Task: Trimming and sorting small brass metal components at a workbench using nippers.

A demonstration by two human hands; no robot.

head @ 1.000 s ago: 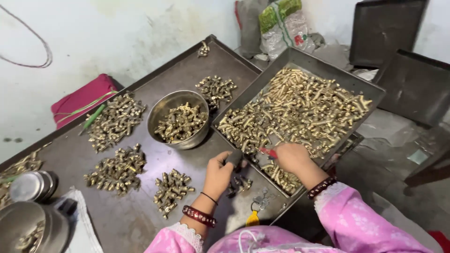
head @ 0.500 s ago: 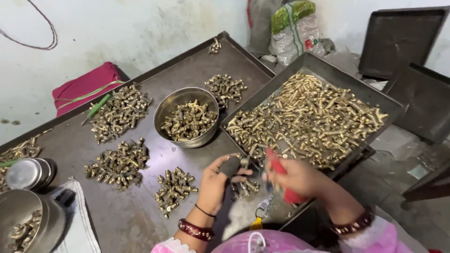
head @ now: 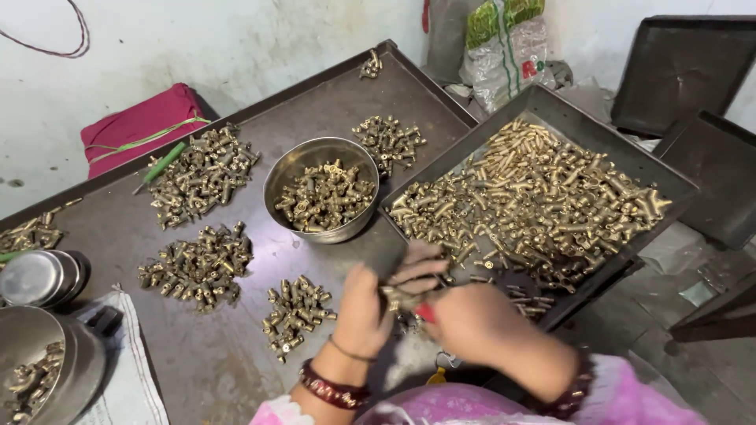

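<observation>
Dark metal worktop [head: 236, 362] strewn with heaps of small brass fittings [head: 201, 264], round steel bowl [head: 321, 189] among them, stained white wall [head: 236, 47] behind, left hand [head: 364, 307] and right hand [head: 465, 323] met, fingers clamped on a red-handled tool [head: 425, 313].

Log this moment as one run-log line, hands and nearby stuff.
left hand: holds brass fitting | right hand: holds red-handled tool against fitting | nearby: steel bowl, tray of brass parts
</observation>
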